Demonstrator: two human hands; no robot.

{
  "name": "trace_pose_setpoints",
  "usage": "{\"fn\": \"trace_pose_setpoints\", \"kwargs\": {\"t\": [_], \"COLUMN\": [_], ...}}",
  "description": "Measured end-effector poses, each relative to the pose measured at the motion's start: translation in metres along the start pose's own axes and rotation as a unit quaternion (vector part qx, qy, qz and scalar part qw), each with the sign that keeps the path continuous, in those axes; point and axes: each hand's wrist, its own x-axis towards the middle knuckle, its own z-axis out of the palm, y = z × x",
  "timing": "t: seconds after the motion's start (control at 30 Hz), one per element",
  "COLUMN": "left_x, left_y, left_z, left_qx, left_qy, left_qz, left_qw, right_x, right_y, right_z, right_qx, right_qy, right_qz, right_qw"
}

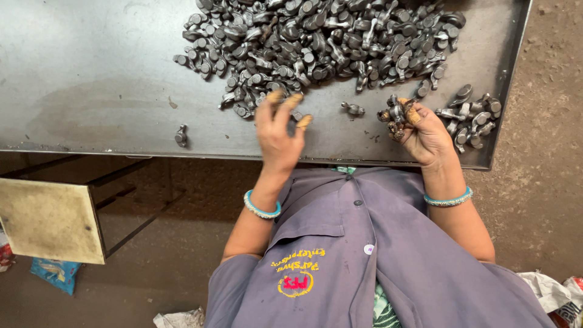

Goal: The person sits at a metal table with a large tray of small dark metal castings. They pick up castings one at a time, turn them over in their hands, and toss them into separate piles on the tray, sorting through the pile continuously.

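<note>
Metal parts (322,39) heaped on grey steel table (91,73); right hand (425,130) clutches several, left hand (278,130) fingers spread, empty; dirt floor.

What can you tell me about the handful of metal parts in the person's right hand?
The right hand grips a small cluster of metal parts, dark grey with dull shiny spots and looking like cast or forged steel, the same kind as the big pile spread across the metal table. They are bunched between the fingertips and thumb, jutting out at odd angles, held just above the table near its front edge. A smaller heap lies right beside the hand. Their exact count is unclear.
</note>
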Motion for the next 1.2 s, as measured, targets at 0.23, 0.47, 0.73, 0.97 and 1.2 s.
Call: {"fn": "trace_pose_setpoints", "kwargs": {"t": [0.23,0.47,0.73,0.97,1.2], "left_x": [0.005,0.0,-0.011,-0.02,-0.014], "left_y": [-0.021,-0.033,-0.018,0.009,0.026], "left_z": [-0.025,0.002,0.015,0.045,0.078], "left_qx": [0.044,0.045,-0.006,-0.082,-0.121], "left_qy": [-0.026,-0.07,-0.077,-0.091,-0.128], "left_qz": [-0.139,-0.129,-0.132,-0.076,-0.049], "left_qw": [0.989,0.988,0.988,0.989,0.983], "right_x": [-0.004,0.007,0.024,0.018,0.002], "right_y": [-0.017,-0.033,0.033,0.011,0.0], "right_z": [0.018,0.071,0.068,0.024,0.012], "right_qx": [-0.29,-0.203,-0.773,-0.228,-0.055], "right_qy": [-0.046,-0.013,0.043,-0.004,0.012], "right_qz": [0.058,-0.199,-0.316,-0.145,-0.038], "right_qw": [0.954,0.959,0.548,0.963,0.998]}}
